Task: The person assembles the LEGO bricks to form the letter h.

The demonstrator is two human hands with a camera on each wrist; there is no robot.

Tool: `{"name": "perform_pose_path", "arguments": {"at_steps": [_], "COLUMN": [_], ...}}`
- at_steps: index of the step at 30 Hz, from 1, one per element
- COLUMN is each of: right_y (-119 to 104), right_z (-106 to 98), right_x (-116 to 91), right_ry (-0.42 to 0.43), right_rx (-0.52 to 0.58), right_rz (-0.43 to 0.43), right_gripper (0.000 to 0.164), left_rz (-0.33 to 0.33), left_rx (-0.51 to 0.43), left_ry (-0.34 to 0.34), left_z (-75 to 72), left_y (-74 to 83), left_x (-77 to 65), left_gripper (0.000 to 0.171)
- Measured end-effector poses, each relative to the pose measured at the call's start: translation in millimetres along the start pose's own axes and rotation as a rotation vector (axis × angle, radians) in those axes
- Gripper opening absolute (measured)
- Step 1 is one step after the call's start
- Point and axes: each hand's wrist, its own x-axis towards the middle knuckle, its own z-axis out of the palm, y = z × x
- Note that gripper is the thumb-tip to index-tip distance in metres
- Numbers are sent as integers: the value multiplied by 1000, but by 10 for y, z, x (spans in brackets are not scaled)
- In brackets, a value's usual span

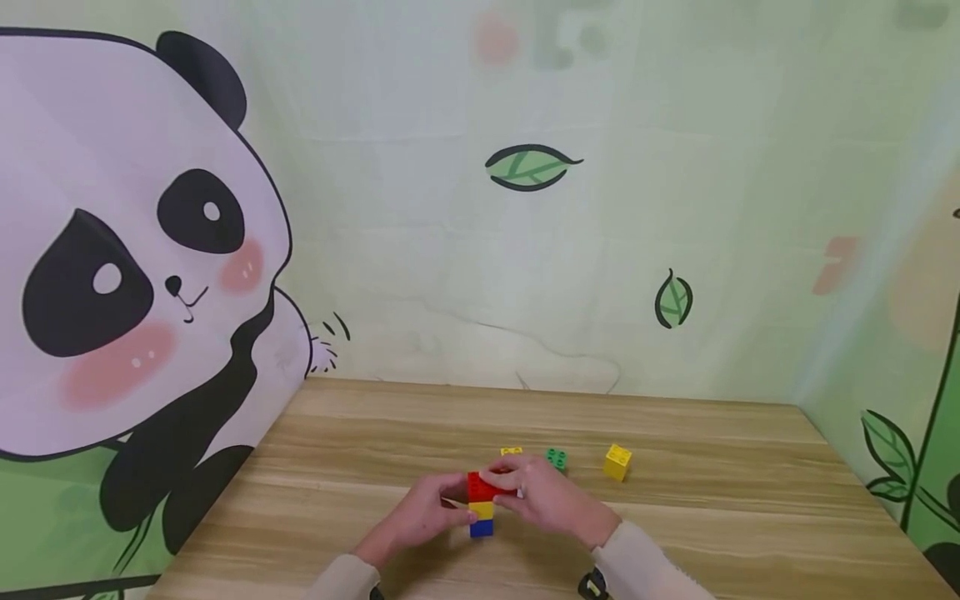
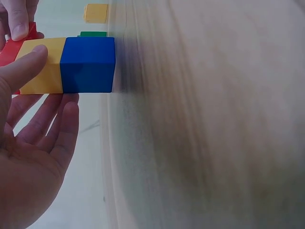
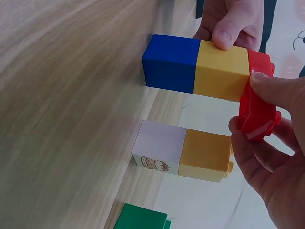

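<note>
A blue toy building brick (image 1: 482, 528) stands on the table with a yellow brick (image 1: 482, 509) stacked on it. Across the top lies a longer red brick (image 3: 257, 102), jutting out to the right past the yellow one. My left hand (image 1: 423, 512) holds the stack from the left, its thumb on the yellow brick's near side and fingers behind. With thumb and fingers, my right hand (image 1: 551, 496) pinches the overhanging end of the red brick, hiding part of it in the head view.
Behind the stack, a white brick with a printed picture (image 3: 159, 143) carries another yellow brick (image 3: 205, 155). A green brick (image 1: 556, 459) sits to its right, and a separate yellow brick (image 1: 618, 462) farther right. A panda-printed cloth (image 1: 420, 250) rises behind the wooden table (image 1: 720, 483).
</note>
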Motion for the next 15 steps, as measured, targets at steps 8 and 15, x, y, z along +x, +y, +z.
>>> {"name": "perform_pose_path", "arguments": {"at_steps": [8, 15], "right_y": [19, 26], "right_z": [21, 58], "right_x": [-2, -2], "right_ry": [19, 33], "right_rx": [-42, -48], "right_rz": [-45, -42], "right_gripper": [40, 40], "left_rz": [-5, 27], "left_rx": [-6, -17], "left_ry": [0, 12], "left_z": [5, 12], "left_y": [9, 17], "left_x": [-4, -12], "left_gripper": [30, 30]}}
